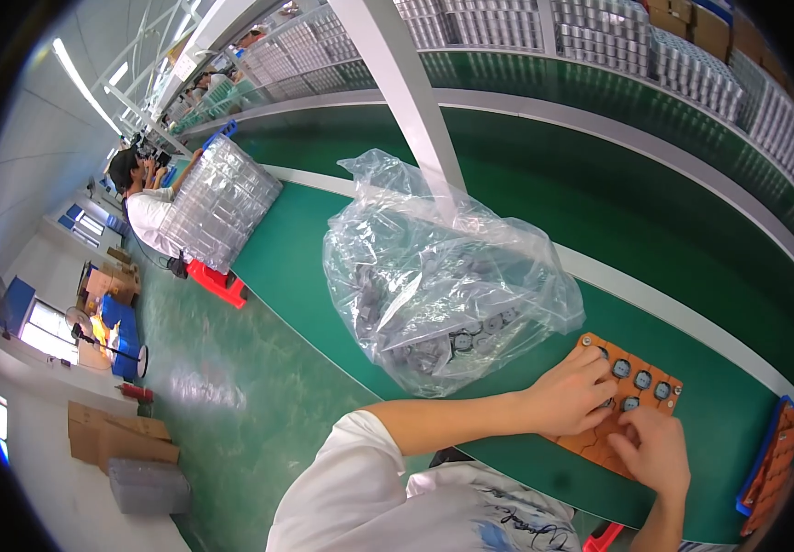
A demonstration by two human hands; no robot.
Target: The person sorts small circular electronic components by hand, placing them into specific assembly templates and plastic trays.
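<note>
On the green bench lies an orange board (652, 377) with several small round dark-faced parts (642, 379) seated in its upper rows. My left hand (576, 391) rests over the board's left side, fingers curled down onto it, covering some of the seats. Just to the right, my right hand (659, 451) is bent over the lower part of the board, thumb and forefinger drawn together close to one of the round parts. What either hand's fingertips hold is hidden. A large clear plastic bag (443, 276) with similar round parts inside sits left of the board.
A blue tray (748, 488) with more orange boards stands at the far right. A white post (406, 92) rises behind the bag. Farther left are a wrapped stack of clear trays (222, 202), a red stool (217, 283) and a seated co-worker (144, 198).
</note>
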